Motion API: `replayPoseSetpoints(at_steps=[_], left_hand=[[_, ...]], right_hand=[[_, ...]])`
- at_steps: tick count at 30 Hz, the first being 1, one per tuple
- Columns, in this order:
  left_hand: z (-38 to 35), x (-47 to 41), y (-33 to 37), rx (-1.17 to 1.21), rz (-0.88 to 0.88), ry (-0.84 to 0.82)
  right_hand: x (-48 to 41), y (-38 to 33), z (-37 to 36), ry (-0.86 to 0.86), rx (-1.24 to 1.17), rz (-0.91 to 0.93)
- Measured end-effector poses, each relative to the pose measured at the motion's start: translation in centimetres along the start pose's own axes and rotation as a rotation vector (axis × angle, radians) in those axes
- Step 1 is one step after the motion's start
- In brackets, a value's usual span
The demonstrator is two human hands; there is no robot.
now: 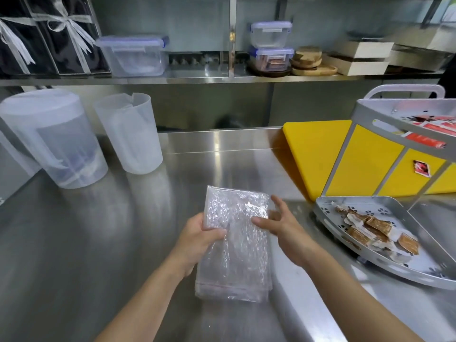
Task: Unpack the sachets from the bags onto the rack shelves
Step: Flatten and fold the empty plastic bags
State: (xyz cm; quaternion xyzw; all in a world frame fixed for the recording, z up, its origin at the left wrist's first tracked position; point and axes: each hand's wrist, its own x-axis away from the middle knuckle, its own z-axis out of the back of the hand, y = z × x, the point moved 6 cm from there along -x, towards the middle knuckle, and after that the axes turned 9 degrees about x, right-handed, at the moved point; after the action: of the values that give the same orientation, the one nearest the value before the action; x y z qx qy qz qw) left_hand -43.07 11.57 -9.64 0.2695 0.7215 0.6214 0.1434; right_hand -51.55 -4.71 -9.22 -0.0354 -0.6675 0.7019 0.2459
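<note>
A clear, crinkled plastic bag with a red seal strip near its lower end is held over the steel counter. My left hand grips its left edge, thumb on top. At the bag's right edge my right hand has its fingers spread, the thumb touching the plastic. No sachets show inside the bag. To the right stands a grey two-tier rack: its lower shelf holds several brown sachets, its upper shelf holds red sachets.
A yellow cutting board lies behind the rack with one red sachet on it. Two translucent jugs stand at the left. A wall shelf carries lidded boxes, wooden boards and black wrapped packs.
</note>
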Motion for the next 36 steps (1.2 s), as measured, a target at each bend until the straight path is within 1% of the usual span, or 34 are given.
replayPoseSetpoints(at_steps=[1,3,5,9,12,14,16,18,20,24,27,29,34,36], left_hand=[[-0.1,0.0,0.2,0.052,0.006,-0.01],[-0.5,0.0,0.4,0.112,0.041,-0.041],[-0.7,0.2,0.3,0.095,0.054,-0.049],[-0.6,0.4,-0.3,0.022,0.045,-0.018],[-1.0,0.8,-1.0,0.007,0.105,-0.105],[-1.1,1.2,-1.6,-0.061,0.139,-0.116],[-0.7,1.3,-1.7,-0.089,0.125,-0.048],[-0.4,1.4,-1.8,-0.054,0.113,0.01],[-0.3,1.7,-1.9,-0.027,0.126,0.028],[-0.4,2.4,-2.5,-0.024,0.197,-0.028],[-0.8,2.7,-2.9,-0.004,0.237,-0.102],[-1.1,2.8,-3.2,0.0,0.239,-0.146],[-2.7,2.8,-4.2,0.042,0.225,-0.127],[-4.4,3.0,-4.7,0.05,0.232,-0.17]], right_hand=[[0.3,0.9,-0.5,-0.084,-0.115,-0.055],[0.9,1.6,-1.4,-0.25,-0.284,-0.074],[1.0,1.9,-1.3,-0.294,-0.32,-0.065],[0.7,2.4,-0.5,-0.245,-0.239,-0.008],[0.5,2.5,0.4,-0.135,-0.223,0.056],[0.6,2.4,0.8,-0.105,-0.217,0.09],[1.1,2.2,0.6,-0.126,-0.205,0.098],[1.6,2.4,0.2,-0.187,-0.198,0.076],[2.0,3.0,0.0,-0.222,-0.174,0.033],[2.0,4.4,1.1,-0.136,-0.175,-0.004],[2.6,5.5,1.8,-0.142,-0.165,-0.012],[3.2,6.4,2.5,-0.144,-0.201,-0.019],[5.8,8.6,4.9,-0.062,-0.317,-0.007],[7.3,9.5,6.0,-0.018,-0.341,-0.006]])
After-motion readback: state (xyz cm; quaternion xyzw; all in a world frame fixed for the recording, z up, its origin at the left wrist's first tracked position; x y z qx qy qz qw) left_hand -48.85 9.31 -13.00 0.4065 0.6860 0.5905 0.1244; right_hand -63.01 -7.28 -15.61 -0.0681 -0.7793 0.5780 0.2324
